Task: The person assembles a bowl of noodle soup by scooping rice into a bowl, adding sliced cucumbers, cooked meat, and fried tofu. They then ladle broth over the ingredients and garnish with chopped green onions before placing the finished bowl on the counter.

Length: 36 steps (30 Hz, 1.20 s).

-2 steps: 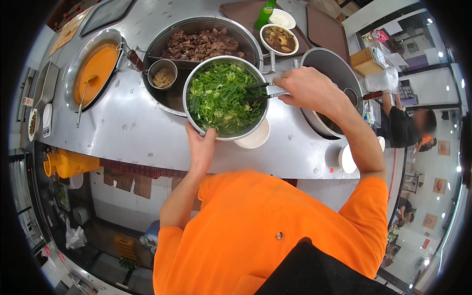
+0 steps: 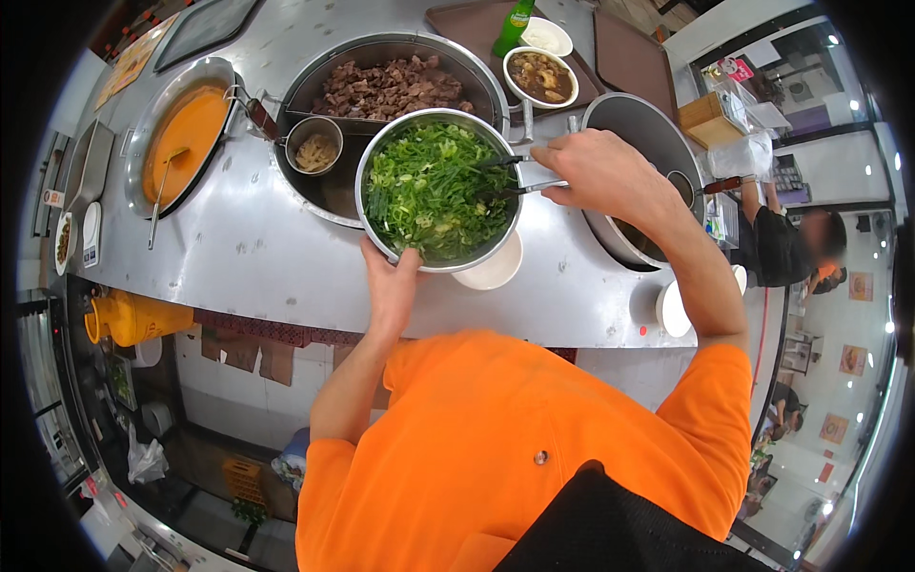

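My left hand is closed on the near rim of a steel bowl, its thumb over the edge. Chopped green onions fill this bowl. My right hand grips a pair of tongs from the right, and their dark tips reach into the green onions. Partly under the bowl, a white bowl rests on the steel counter. Behind it stands a large round pot, divided inside, with chunks of cooked meat in its far part.
On the left is a pan of orange sauce with a ladle. A strainer hangs in the divided pot. A deep pot stands right, near stacked white bowls. Behind are a bowl of brown stew and a green bottle.
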Each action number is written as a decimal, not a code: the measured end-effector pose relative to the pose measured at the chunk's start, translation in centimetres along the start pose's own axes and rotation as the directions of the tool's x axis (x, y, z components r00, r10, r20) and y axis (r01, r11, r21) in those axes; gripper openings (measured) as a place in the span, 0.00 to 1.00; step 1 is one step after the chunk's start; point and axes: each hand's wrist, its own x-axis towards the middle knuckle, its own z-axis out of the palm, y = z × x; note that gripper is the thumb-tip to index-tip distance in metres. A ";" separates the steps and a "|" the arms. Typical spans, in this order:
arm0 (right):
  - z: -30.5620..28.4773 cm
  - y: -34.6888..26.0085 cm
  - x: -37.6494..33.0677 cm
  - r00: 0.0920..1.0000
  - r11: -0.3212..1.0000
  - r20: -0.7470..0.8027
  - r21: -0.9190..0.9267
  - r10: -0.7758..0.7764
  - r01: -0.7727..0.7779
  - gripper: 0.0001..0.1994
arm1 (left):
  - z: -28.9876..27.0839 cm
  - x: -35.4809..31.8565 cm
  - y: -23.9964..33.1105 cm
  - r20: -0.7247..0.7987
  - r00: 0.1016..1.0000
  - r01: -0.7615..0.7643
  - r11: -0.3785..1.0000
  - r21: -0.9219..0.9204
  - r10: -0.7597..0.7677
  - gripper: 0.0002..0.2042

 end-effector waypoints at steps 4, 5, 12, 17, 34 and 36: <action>0.1 1.0 0.9 1.000 0.999 0.016 -0.029 0.015 -0.015 0.16 | 1.5 0.7 1.2 0.022 1.000 0.004 0.998 -0.060 -0.003 0.33; 0.2 1.3 1.0 0.999 0.999 -0.012 -0.026 0.030 -0.031 0.14 | 1.8 1.3 1.1 0.029 1.000 0.000 0.999 -0.053 0.002 0.33; -0.3 2.0 0.1 0.990 0.991 -0.058 -0.017 0.130 -0.131 0.14 | 1.8 3.1 0.2 0.055 0.998 -0.010 1.000 -0.018 0.011 0.31; 0.3 2.0 1.5 0.994 0.994 0.027 -0.046 0.103 -0.102 0.15 | 1.9 4.0 -0.1 0.080 0.997 -0.012 1.000 -0.019 0.013 0.31; -1.8 5.9 1.5 0.988 0.983 -0.093 0.148 0.121 -0.106 0.16 | 3.7 8.3 0.0 0.083 0.995 -0.061 0.998 -0.006 0.061 0.25; -1.8 6.4 1.4 0.978 0.975 -0.155 0.190 0.143 -0.112 0.14 | 3.9 9.1 -0.6 0.077 0.994 -0.072 0.997 0.006 0.071 0.25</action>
